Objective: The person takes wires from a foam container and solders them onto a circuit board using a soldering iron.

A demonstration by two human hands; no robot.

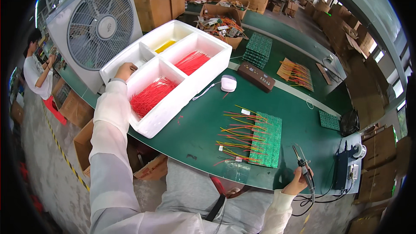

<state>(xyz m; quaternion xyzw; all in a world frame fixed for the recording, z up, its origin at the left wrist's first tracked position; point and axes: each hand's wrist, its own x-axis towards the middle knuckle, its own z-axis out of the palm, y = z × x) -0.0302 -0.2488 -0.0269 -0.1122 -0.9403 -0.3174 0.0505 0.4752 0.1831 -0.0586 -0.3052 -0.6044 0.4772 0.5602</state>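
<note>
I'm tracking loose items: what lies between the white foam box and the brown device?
In the head view, a pale case with a white strap lies on the green tabletop between the white foam box and the brown device.

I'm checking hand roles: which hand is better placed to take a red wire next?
Likely the left hand: it is at the foam box, near the red wires; the right hand holds a soldering iron.
</note>
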